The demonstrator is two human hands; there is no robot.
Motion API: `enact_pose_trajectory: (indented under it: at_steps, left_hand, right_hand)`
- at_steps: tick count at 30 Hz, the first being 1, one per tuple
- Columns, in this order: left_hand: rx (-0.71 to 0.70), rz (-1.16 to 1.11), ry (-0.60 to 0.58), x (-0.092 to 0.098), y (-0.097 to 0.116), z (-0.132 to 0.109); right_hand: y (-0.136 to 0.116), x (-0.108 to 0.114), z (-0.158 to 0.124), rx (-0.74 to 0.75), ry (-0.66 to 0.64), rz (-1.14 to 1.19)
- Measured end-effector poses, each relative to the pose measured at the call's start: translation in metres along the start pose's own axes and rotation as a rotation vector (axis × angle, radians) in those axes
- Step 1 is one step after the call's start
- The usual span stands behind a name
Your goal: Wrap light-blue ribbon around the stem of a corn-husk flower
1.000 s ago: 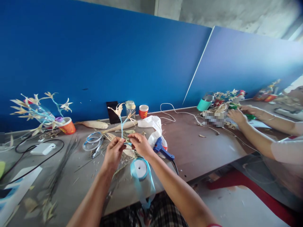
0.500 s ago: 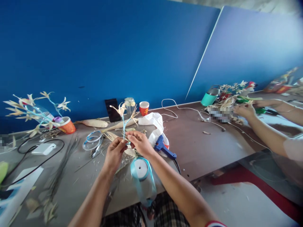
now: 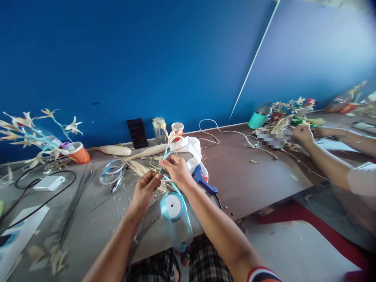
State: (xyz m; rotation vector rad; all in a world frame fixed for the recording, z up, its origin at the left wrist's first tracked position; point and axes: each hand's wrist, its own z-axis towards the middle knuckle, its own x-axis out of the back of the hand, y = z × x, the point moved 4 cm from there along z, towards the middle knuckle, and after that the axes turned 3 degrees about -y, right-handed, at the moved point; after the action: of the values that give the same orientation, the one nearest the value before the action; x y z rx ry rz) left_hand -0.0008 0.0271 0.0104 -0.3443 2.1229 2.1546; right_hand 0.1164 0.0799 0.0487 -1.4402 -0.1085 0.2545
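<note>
My left hand pinches the lower end of a thin stem between thumb and fingers. Higher up the same stem, my right hand is closed around it, just beside the left. This stem belongs to an artificial flower with pale, dried husk-like petals, its upper part wrapped in light blue. From between my hands a light blue ribbon runs down past my right wrist. A spool of the ribbon lies below, with a loose loop hanging over the table edge. My fingertips partly hide the stem.
To the right lies a blue glue gun beside a white plastic bag. Husks, wires and tape rings lie leftward. An orange cup holds finished flowers. A glass jar stands behind. A co-worker's hands work at far right.
The flower has tilted and shifted right, with my right hand rising slightly along with it. My hands are a little farther apart, and more ribbon shows below them. The whole view has shifted slightly.
</note>
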Motion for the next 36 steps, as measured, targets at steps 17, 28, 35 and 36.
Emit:
enact_pose_trajectory:
  at_steps: [17,28,35,36]
  left_hand:
    - [0.220,-0.370,-0.178,-0.010,0.005,-0.006]
    - [0.278,-0.383,-0.210,-0.012,-0.001,-0.008]
    - [0.227,-0.320,-0.255,-0.011,0.000,-0.009]
    - [0.213,-0.313,-0.256,-0.011,0.001,-0.010]
  right_hand:
    - [-0.006,0.008,-0.001,-0.100,-0.189,0.356]
    - [0.001,0.015,-0.001,-0.258,-0.320,0.509]
    - [0.001,0.014,-0.005,-0.322,-0.463,0.523]
    - [0.001,0.013,-0.006,-0.323,-0.487,0.529]
